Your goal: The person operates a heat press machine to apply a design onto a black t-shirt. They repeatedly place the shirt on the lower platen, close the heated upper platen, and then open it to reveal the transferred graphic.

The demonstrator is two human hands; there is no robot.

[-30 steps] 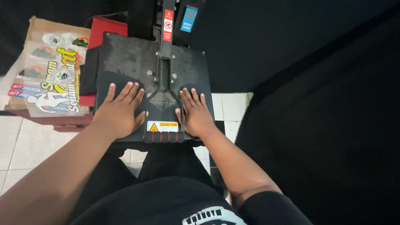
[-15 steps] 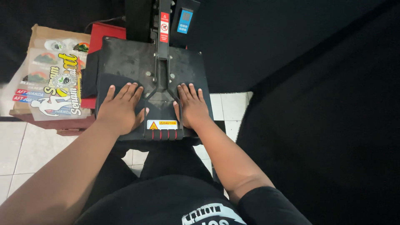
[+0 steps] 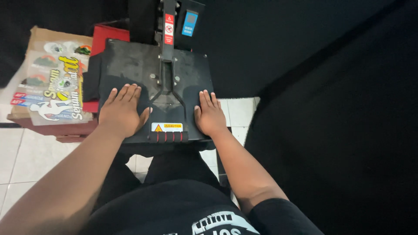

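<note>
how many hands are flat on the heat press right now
2. The left hand lies palm-down on the black top plate, left of the centre handle; the right hand lies palm-down on its right side.

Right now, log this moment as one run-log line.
left hand: flat on heat press top plate | right hand: flat on plate | handle: between hands, untouched | printed sheets: left of press

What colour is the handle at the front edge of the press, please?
The handle is black with red bands, seen in the head view.
</note>
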